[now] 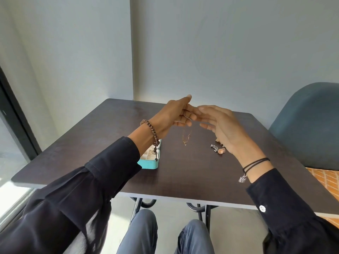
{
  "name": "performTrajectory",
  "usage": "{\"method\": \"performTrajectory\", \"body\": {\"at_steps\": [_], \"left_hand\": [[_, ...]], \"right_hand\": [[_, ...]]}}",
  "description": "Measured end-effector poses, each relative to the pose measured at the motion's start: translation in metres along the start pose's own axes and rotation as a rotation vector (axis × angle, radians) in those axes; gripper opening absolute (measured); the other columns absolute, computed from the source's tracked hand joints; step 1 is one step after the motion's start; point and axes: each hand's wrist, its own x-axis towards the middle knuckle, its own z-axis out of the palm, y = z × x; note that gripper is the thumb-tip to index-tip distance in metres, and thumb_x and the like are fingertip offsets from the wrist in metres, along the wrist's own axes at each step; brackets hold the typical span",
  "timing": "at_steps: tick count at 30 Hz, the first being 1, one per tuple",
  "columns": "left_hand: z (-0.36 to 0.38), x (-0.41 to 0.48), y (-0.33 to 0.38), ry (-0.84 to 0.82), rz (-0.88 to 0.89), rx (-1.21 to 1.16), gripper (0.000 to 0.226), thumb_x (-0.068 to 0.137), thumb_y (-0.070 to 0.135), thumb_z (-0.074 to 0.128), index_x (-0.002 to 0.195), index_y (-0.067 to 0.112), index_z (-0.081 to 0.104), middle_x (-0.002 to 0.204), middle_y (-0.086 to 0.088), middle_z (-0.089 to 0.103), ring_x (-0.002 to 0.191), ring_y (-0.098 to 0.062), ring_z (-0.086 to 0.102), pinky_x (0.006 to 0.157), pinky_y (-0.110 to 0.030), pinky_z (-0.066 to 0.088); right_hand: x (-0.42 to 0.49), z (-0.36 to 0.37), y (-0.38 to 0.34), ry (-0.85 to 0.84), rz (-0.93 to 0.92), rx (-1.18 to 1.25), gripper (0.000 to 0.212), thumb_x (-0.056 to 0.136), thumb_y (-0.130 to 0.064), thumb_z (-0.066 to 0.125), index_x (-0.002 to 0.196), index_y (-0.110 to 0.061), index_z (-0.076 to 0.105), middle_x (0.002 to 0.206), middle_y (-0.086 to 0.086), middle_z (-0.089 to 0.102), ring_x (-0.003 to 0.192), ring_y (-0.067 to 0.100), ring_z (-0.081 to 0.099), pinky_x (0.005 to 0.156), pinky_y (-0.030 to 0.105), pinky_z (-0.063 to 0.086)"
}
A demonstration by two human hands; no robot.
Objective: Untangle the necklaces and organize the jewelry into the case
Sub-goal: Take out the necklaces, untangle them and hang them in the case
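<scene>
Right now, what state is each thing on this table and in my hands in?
left hand: pinches the gold necklace
gold necklace: dangling below it
right hand: fingertips by the left's, grip unclear
jewelry case: open, on table
loose jewelry: heaped on table

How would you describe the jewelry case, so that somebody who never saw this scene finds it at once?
Start at the dark table. On its left part, partly hidden by the beaded wrist of the left hand, stands the case, with pale compartments showing inside. It is the only turquoise box; the loose jewelry lies apart on the right.
</scene>
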Motion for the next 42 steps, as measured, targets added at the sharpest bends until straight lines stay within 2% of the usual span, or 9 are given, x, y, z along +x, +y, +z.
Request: {"method": "performTrajectory", "body": {"at_steps": [5,12,19,22,25,29,33,38,42], "left_hand": [[-0.002,0.001,0.004,0.026,0.006,-0.011,0.052,0.107,0.044,0.034,0.095,0.012,0.073,0.072,0.002,0.070,0.067,-0.016,0.063,0.092,-0.038,0.050],[-0.005,0.002,-0.003,0.042,-0.012,-0.035,0.052,0.106,0.046,0.035,0.105,0.009,0.072,0.069,0.000,0.066,0.067,-0.017,0.066,0.090,-0.037,0.050],[-0.007,0.003,-0.007,0.019,-0.059,0.013,0.058,0.105,0.051,0.033,0.075,0.013,0.065,0.070,-0.004,0.068,0.072,-0.023,0.070,0.103,-0.046,0.047],[-0.007,0.005,-0.005,0.034,-0.046,-0.059,0.054,0.105,0.049,0.035,0.070,0.014,0.057,0.068,-0.006,0.067,0.071,-0.025,0.070,0.100,-0.045,0.049],[-0.007,0.006,-0.004,0.042,-0.005,-0.141,0.052,0.106,0.045,0.037,0.067,0.013,0.054,0.065,-0.006,0.066,0.064,-0.023,0.067,0.083,-0.037,0.053],[-0.009,0.005,-0.004,0.056,-0.002,-0.144,0.055,0.105,0.046,0.039,0.068,0.011,0.061,0.063,-0.005,0.061,0.054,-0.019,0.057,0.078,-0.037,0.051],[-0.012,0.002,-0.008,0.025,-0.032,-0.045,0.060,0.105,0.050,0.035,0.076,0.010,0.068,0.059,-0.001,0.056,0.051,-0.016,0.050,0.067,-0.028,0.049],[-0.013,0.000,-0.017,-0.005,-0.047,0.034,0.065,0.105,0.053,0.031,0.076,0.013,0.073,0.058,0.004,0.056,0.054,-0.013,0.052,0.073,-0.026,0.047],[-0.014,0.001,-0.019,0.018,-0.042,0.016,0.061,0.104,0.053,0.037,0.065,0.016,0.065,0.055,0.005,0.052,0.053,-0.013,0.052,0.074,-0.028,0.046]], "right_hand": [[0.001,0.004,-0.001,-0.047,0.022,0.084,0.020,0.095,-0.015,0.063,0.110,-0.004,0.070,0.077,0.004,0.066,0.082,0.020,0.066,0.092,0.039,0.052],[0.001,0.008,-0.002,-0.011,0.002,0.254,0.020,0.093,-0.002,0.057,0.111,-0.001,0.066,0.070,0.005,0.059,0.066,0.017,0.059,0.078,0.034,0.058],[0.001,0.008,0.001,-0.004,-0.020,0.276,0.017,0.093,-0.002,0.059,0.108,-0.003,0.068,0.079,0.007,0.064,0.066,0.015,0.059,0.065,0.026,0.052],[0.001,0.009,0.005,-0.008,-0.009,0.206,0.014,0.093,-0.006,0.061,0.104,-0.004,0.068,0.076,0.007,0.065,0.062,0.017,0.056,0.055,0.024,0.043],[-0.001,0.010,0.010,-0.046,0.008,0.061,0.017,0.097,-0.019,0.064,0.101,-0.003,0.068,0.079,0.010,0.065,0.059,0.018,0.053,0.051,0.024,0.036],[-0.003,0.010,0.014,-0.087,0.029,-0.014,0.029,0.097,-0.038,0.066,0.089,-0.010,0.071,0.067,0.001,0.056,0.052,0.012,0.041,0.049,0.022,0.031],[-0.003,0.009,0.009,-0.109,0.053,0.162,0.023,0.095,-0.030,0.069,0.078,-0.014,0.066,0.060,-0.004,0.042,0.051,0.010,0.030,0.050,0.021,0.027],[-0.002,0.007,0.001,-0.080,0.080,0.531,0.019,0.094,-0.013,0.062,0.076,-0.011,0.055,0.071,0.004,0.053,0.059,0.015,0.046,0.055,0.022,0.039],[-0.001,0.004,0.001,-0.105,0.086,0.476,0.019,0.095,-0.013,0.054,0.076,-0.011,0.052,0.068,0.003,0.046,0.055,0.014,0.035,0.054,0.025,0.026]]}}
